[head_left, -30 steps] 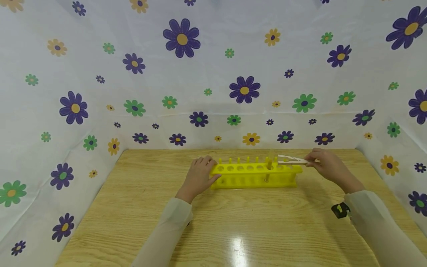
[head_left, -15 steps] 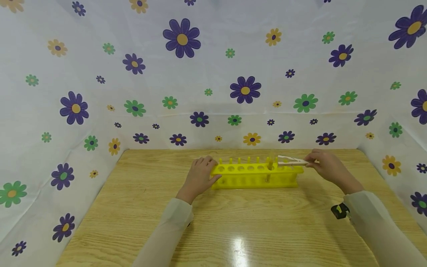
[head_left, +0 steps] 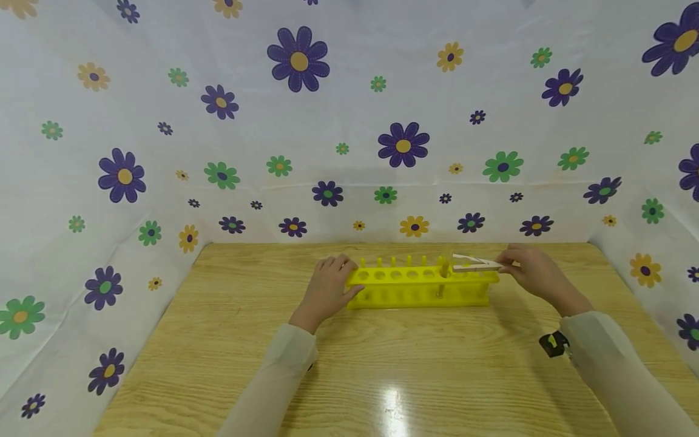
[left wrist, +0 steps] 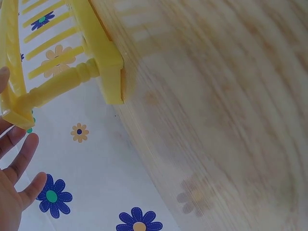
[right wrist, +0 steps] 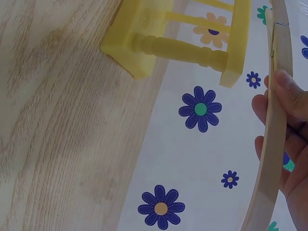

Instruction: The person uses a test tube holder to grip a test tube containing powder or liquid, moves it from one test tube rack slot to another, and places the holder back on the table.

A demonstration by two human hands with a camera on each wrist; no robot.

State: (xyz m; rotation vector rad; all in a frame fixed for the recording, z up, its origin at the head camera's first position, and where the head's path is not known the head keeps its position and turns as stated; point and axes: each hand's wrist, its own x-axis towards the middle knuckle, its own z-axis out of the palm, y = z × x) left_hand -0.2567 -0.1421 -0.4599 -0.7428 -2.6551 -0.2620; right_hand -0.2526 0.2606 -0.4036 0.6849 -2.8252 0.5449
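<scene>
A yellow test tube rack [head_left: 398,278] with a row of round holes and pegs along the back stands on the table. One test tube [head_left: 445,270] stands upright in a hole right of the middle. My left hand [head_left: 326,288] holds the rack's left end, thumb in front and fingers over the top. My right hand [head_left: 537,276] pinches a wooden test tube clamp [right wrist: 274,115] with a metal spring. The clamp's forked end points left over the rack, right beside the tube's top; whether it touches the glass I cannot tell.
The wood-grain table [head_left: 349,370] meets a white flower-print sheet [head_left: 349,109] at the back and sides. A small black device [head_left: 554,344] hangs by my right sleeve.
The clamp has shifted slightly left, closer to the test tube. My left hand stays on the rack's end, and the view has moved a little.
</scene>
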